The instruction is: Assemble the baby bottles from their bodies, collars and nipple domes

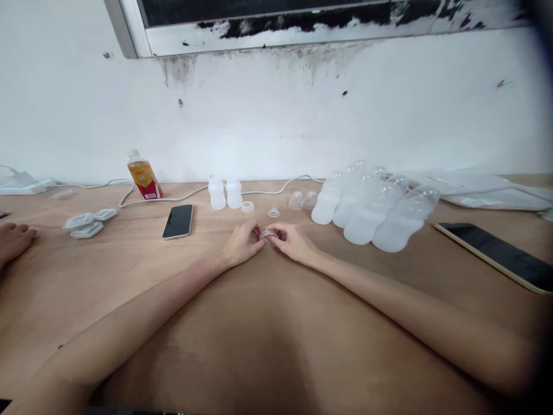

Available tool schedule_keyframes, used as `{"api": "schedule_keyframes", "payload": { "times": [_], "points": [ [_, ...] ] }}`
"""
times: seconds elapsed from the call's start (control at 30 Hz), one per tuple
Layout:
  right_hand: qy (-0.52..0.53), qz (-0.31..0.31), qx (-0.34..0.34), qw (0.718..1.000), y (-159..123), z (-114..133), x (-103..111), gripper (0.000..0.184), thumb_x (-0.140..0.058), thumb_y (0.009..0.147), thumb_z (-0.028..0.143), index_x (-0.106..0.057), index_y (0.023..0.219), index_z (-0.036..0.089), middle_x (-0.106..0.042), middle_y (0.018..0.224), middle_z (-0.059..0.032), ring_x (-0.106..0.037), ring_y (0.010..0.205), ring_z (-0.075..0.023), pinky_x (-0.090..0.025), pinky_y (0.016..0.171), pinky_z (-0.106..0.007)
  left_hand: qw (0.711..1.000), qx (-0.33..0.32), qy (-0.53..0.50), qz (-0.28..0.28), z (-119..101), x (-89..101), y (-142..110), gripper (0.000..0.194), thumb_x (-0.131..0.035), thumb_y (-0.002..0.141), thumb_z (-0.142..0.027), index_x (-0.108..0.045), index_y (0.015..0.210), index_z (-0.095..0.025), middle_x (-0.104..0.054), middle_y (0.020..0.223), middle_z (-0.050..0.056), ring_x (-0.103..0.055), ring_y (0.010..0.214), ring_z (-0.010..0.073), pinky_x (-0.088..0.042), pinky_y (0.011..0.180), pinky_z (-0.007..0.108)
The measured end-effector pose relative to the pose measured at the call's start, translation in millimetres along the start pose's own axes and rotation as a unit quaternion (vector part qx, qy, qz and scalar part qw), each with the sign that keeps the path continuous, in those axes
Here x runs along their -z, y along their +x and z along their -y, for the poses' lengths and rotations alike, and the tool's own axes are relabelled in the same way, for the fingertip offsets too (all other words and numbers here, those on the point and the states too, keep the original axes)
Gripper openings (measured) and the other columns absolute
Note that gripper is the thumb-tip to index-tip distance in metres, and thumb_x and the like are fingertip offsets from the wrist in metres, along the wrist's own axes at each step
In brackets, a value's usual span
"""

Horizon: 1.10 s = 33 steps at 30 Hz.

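My left hand (244,242) and my right hand (296,243) meet at the middle of the table. Both have their fingers closed around a small translucent bottle collar (268,234), partly hidden by the fingertips. Just beyond them a clear bottle nipple (273,212) rests on the wood. Left of it lies a white collar ring (247,206), in front of two open white baby bottles (216,194) standing upright. Two clear dome caps (296,200) sit to the right of the nipple.
Several capped baby bottles (360,216) stand grouped at right, near a large phone (496,253) and a plastic bag (479,196). At left are a smaller phone (178,221), a drink bottle (144,177), white plastic pieces (87,229), a cable (181,195) and another person's hand (15,239).
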State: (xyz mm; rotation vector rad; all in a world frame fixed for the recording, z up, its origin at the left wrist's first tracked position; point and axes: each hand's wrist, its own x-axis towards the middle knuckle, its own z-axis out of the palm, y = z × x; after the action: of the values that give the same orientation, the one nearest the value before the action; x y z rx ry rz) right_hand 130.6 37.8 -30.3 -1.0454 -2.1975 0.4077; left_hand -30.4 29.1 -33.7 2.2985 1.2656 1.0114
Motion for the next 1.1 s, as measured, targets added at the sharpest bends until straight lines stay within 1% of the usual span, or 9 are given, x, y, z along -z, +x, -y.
{"api": "schedule_keyframes", "payload": {
  "times": [0.13,0.3,0.47,0.6,0.73,0.83,1.0,1.1],
  "points": [
    [0.006,0.024,0.011,1.000,-0.7,1.1,3.2,0.021,-0.049,0.074,0.021,-0.062,0.091,0.017,-0.065,0.083,-0.0031,-0.055,0.069,-0.0131,-0.042,0.065,-0.025,1.000,0.019,-0.009,0.005,3.6,-0.2,-0.2,0.011,-0.055,0.069,-0.025,-0.050,0.075,-0.017,-0.058,0.072,-0.001,-0.053,0.068,0.0130,-0.040,0.063,0.024],
    [-0.001,0.022,-0.003,1.000,-0.7,4.1,2.6,0.024,-0.051,0.071,0.016,-0.063,0.092,0.018,-0.065,0.081,-0.0021,-0.055,0.066,-0.0126,-0.042,0.062,-0.024,0.999,0.034,-0.023,0.008,2.5,-0.3,0.5,0.010,-0.055,0.067,-0.024,-0.050,0.072,-0.017,-0.057,0.068,-0.001,-0.051,0.063,0.0115,-0.039,0.058,0.022],
    [0.006,0.010,-0.008,1.000,0.3,4.1,-2.1,0.026,-0.048,0.070,0.013,-0.063,0.090,0.017,-0.065,0.078,-0.0018,-0.053,0.061,-0.0114,-0.041,0.059,-0.023,0.999,0.031,-0.029,0.010,1.1,-1.7,2.2,0.007,-0.053,0.065,-0.018,-0.049,0.069,-0.017,-0.054,0.064,-0.003,-0.048,0.058,0.0098,-0.037,0.054,0.020],
    [0.003,0.008,-0.018,1.000,-0.3,5.9,-1.5,0.025,-0.048,0.070,0.013,-0.063,0.089,0.017,-0.065,0.076,-0.0016,-0.051,0.059,-0.0108,-0.040,0.057,-0.023,0.999,0.031,-0.032,0.010,2.4,-2.1,2.2,0.006,-0.052,0.065,-0.017,-0.048,0.070,-0.017,-0.053,0.062,-0.003,-0.047,0.056,0.0091,-0.035,0.052,0.020],
    [-0.016,0.026,0.001,1.000,-3.7,7.8,3.9,0.026,-0.049,0.070,0.016,-0.062,0.092,0.018,-0.065,0.079,-0.0011,-0.052,0.061,-0.0111,-0.039,0.058,-0.022,0.999,0.022,-0.043,0.018,3.3,0.1,0.4,0.010,-0.054,0.065,-0.020,-0.049,0.072,-0.017,-0.055,0.066,-0.002,-0.049,0.060,0.0098,-0.038,0.056,0.020],
    [-0.011,0.038,0.011,0.999,-5.9,7.4,6.5,0.027,-0.050,0.070,0.015,-0.062,0.094,0.018,-0.065,0.083,-0.0014,-0.052,0.062,-0.0110,-0.039,0.059,-0.022,0.999,0.014,-0.039,0.028,3.0,1.4,-0.8,0.012,-0.056,0.063,-0.019,-0.050,0.074,-0.017,-0.055,0.068,-0.003,-0.049,0.061,0.0098,-0.038,0.056,0.020],
    [-0.005,0.035,0.000,0.999,-5.0,5.7,4.7,0.030,-0.050,0.070,0.014,-0.063,0.097,0.019,-0.066,0.082,-0.0009,-0.051,0.060,-0.0105,-0.038,0.058,-0.022,0.999,0.010,-0.025,0.024,1.9,2.0,-1.0,0.011,-0.055,0.063,-0.017,-0.051,0.073,-0.016,-0.056,0.067,-0.003,-0.050,0.061,0.0098,-0.038,0.056,0.019],
    [0.003,0.035,-0.009,0.999,-3.6,5.2,2.7,0.031,-0.050,0.070,0.014,-0.062,0.097,0.018,-0.065,0.082,-0.0019,-0.050,0.060,-0.0104,-0.038,0.057,-0.021,1.000,0.005,-0.017,0.024,0.6,2.4,-0.4,0.010,-0.054,0.063,-0.017,-0.051,0.072,-0.016,-0.056,0.067,-0.002,-0.050,0.061,0.0100,-0.038,0.056,0.020]
  ]
}}
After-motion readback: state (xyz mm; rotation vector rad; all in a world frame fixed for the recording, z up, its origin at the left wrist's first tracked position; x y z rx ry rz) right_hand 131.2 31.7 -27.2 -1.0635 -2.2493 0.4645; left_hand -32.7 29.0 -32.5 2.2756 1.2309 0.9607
